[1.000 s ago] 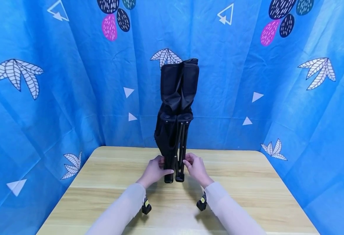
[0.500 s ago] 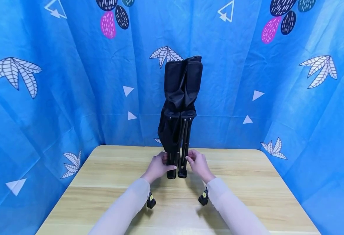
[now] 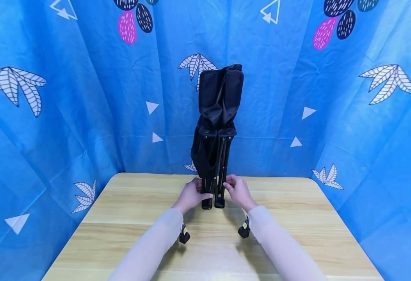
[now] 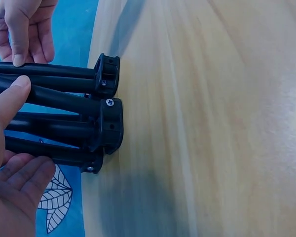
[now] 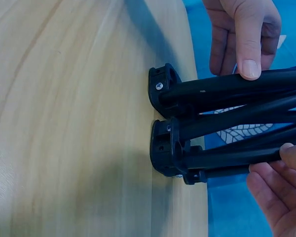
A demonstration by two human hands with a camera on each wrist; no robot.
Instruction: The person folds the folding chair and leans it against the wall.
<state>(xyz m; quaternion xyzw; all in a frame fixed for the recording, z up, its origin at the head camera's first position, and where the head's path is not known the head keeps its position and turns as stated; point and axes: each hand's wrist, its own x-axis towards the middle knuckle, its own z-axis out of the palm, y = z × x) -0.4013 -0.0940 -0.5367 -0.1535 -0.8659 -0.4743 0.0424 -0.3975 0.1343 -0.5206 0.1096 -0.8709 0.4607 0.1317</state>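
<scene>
A folded black camping chair (image 3: 215,125) stands upright in the head view, fabric at the top, thin legs at the bottom. Its black plastic feet (image 4: 111,123) with screws are right at the tabletop in both wrist views. My left hand (image 3: 190,195) grips the legs on the left, thumb across the front and fingers behind. On the right side, my right hand (image 3: 238,191) pinches a leg tube (image 5: 222,159) between thumb and fingers. The legs are bunched close together. Part of the far legs is hidden behind the near ones.
The chair is over the far half of a light wooden table (image 3: 279,242) with rounded back corners. A blue patterned curtain (image 3: 268,97) hangs close behind and along both sides. A small black camera (image 3: 184,234) is strapped under the left wrist, another (image 3: 244,229) under the right.
The chair and both hands have moved slightly right and up in the head view, away from me. Both hands keep the same hold, and the chair stays folded.
</scene>
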